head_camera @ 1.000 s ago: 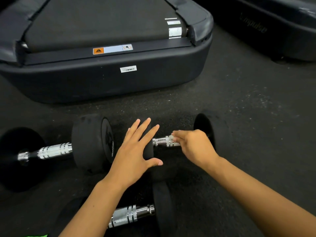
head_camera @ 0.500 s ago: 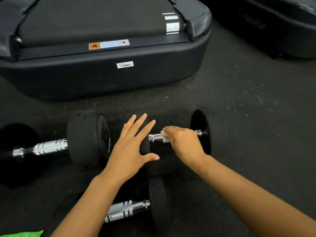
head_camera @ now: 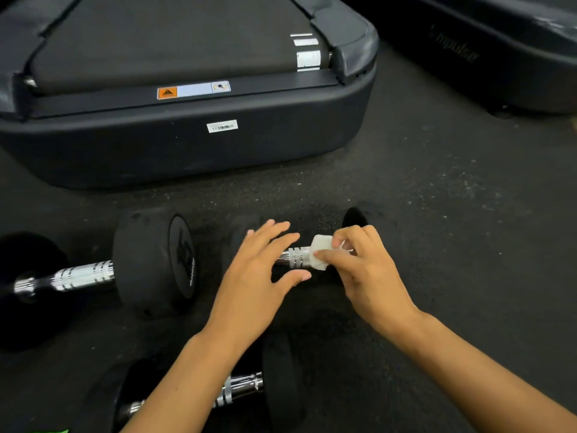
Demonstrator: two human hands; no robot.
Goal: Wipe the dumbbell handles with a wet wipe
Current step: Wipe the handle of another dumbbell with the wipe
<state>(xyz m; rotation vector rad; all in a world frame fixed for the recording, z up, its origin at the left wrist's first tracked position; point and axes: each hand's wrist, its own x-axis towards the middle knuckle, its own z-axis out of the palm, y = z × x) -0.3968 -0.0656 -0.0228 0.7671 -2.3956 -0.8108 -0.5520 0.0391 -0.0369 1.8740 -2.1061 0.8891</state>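
1. Dark gym floor (head_camera: 437, 214), treadmill base (head_camera: 187, 145) sitting at the far side, three dumbbells lying near.
2. Right hand (head_camera: 368, 270) is pinching a folded wet wipe (head_camera: 318, 253) against the chrome handle (head_camera: 293, 257) of the middle dumbbell, fingers curled around it.
3. Left hand (head_camera: 256, 276) is resting spread, fingers straight, over that dumbbell's left head.
4. Left dumbbell handle (head_camera: 81, 276) and near dumbbell handle (head_camera: 240, 390) are lying untouched; likely one in progress, two possibly left.
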